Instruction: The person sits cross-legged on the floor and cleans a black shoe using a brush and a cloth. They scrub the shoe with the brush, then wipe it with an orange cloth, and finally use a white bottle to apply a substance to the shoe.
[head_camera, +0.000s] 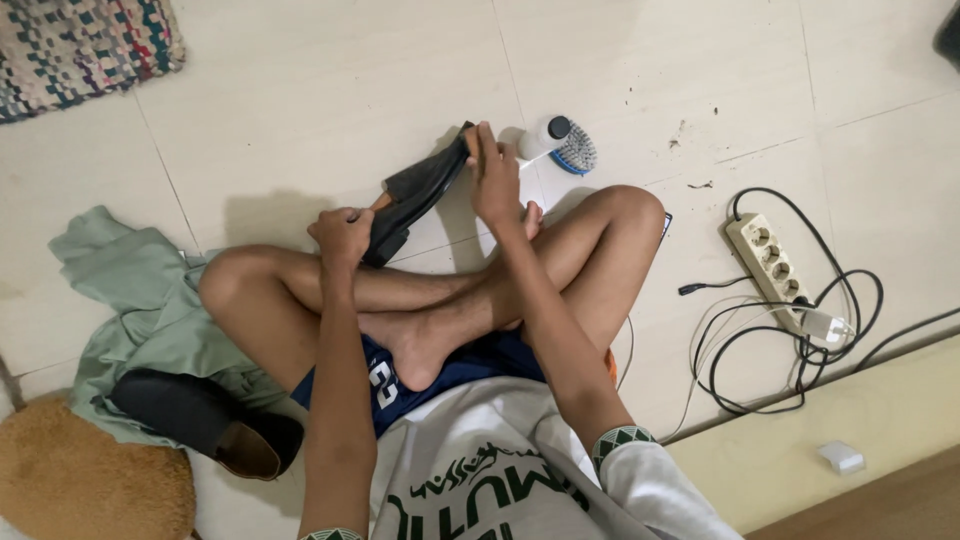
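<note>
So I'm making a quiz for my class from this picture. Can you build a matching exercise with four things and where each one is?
Things:
1. black shoe
2. second shoe
3. brush
4. power strip

Places:
A. on the tiles just beyond the right hand
B. on the green cloth by the left knee
C. held between both hands
D. on the floor to the right, among black cables

Pairs: 1-C, 2-B, 3-A, 4-D

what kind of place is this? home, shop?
Likely a home floor: pale tiled floor with a woven rug, a power strip with tangled cables, and crumpled green cloth beside the seated person.
</note>
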